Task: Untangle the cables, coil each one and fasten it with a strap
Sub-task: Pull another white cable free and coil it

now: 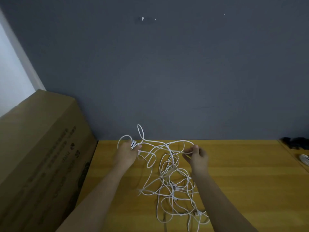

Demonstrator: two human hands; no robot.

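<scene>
- Sprawling nearest the camera on the yellow wooden table (242, 164) – a messy tangle of white cables (173, 190), loops crossing every which way, a few small connector ends poking out low down near the right forearm.
- Reaching in from the bottom edge, two bare forearms, one either side of the tangle.
- Gripping a small bunch of gathered loops at the far-left end of the mess – left hand (127, 152), fingers curled round the strands, something dark showing among the white inside the fist, too blurry to say what.
- Sticking up past that fist, one narrow loop standing above the table's back edge, plus a wider loop arcing round the hand's left side.
- Pinching a single strand between thumb and fingertips – right hand (197, 155), other fingers loosely curled, held just above the table.
- Stretching between the two hands, a slack white strand sagging in the middle, with more cable trailing down from it into the pile.
- Sitting hard against the table's left edge, a big cardboard box (38, 156) with dark print on its side.
- Lurking at the far-right corner, some dark stuff (295, 142) and a small white object (304, 158) near the frame edge, both too blurry to identify.
- Filling everything behind – a grey wall (167, 64) with a few chipped white spots.
</scene>
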